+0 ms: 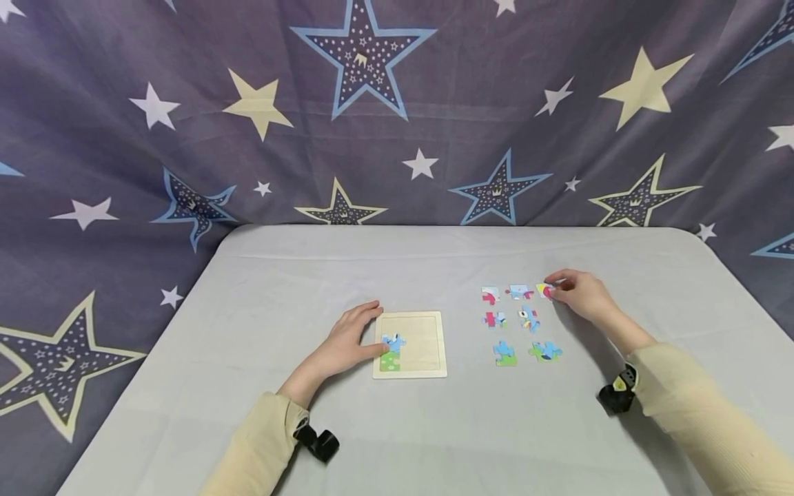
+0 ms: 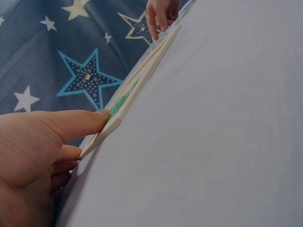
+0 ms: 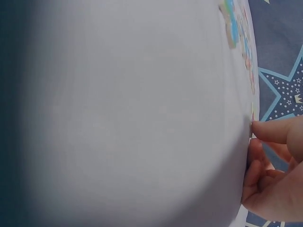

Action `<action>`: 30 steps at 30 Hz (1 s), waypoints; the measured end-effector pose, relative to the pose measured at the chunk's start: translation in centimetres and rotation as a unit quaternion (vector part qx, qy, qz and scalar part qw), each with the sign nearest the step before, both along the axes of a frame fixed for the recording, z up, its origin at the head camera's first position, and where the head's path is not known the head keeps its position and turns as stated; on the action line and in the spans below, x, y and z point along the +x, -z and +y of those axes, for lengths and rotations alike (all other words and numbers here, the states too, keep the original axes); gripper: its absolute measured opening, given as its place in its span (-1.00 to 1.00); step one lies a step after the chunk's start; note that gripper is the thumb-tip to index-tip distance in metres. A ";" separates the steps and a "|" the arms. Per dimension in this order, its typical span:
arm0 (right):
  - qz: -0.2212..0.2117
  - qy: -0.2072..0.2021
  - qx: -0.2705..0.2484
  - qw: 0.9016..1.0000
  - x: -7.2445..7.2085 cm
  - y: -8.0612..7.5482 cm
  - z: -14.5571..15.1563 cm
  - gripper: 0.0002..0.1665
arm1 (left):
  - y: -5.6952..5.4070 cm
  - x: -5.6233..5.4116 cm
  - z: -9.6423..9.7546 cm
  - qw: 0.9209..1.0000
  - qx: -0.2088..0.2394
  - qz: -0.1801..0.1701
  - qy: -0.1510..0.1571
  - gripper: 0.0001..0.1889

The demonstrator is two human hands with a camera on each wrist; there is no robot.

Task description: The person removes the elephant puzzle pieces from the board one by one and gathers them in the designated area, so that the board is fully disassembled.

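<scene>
A square wooden puzzle tray (image 1: 443, 344) lies on the table, two joined jigsaw pieces (image 1: 391, 362), blue above green, along its left side. My left hand (image 1: 344, 342) holds the tray by its left edge, thumb over the rim near the pieces and fingers at the upper left corner. In the left wrist view the thumb (image 2: 80, 123) rests on top of the tray (image 2: 116, 124). Farther right, my right hand (image 1: 583, 295) pinches a yellow and pink jigsaw piece (image 1: 543, 290) between thumb and fingers. The right wrist view mostly hides that piece behind the thumb (image 3: 270, 131).
Several loose jigsaw pieces lie in loose rows right of the tray, among them a blue and green one (image 1: 505, 354) and a red and blue one (image 1: 494, 319). A pale cloth covers the table (image 1: 310, 275). Behind it hangs a star-patterned curtain (image 1: 434, 89).
</scene>
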State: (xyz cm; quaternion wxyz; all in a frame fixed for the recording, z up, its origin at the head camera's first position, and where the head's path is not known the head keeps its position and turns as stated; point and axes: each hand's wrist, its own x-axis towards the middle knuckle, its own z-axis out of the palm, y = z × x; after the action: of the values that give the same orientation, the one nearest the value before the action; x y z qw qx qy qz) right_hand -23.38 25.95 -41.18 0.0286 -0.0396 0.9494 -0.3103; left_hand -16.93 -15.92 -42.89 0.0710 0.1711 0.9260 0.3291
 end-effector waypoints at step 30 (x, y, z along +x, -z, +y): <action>0.042 -0.041 -0.012 0.998 1.5 -1.8 -5.5 -0.70 | 0.2 0.1 -0.2 1.000 0.001 0.007 0.008 -0.27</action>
State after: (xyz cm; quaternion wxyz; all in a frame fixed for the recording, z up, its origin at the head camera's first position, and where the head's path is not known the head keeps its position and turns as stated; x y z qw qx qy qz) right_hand -21.92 20.43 -39.35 0.0005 -0.0920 0.9435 -0.3185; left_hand -16.85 -16.10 -43.05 0.0668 0.1813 0.9248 0.3278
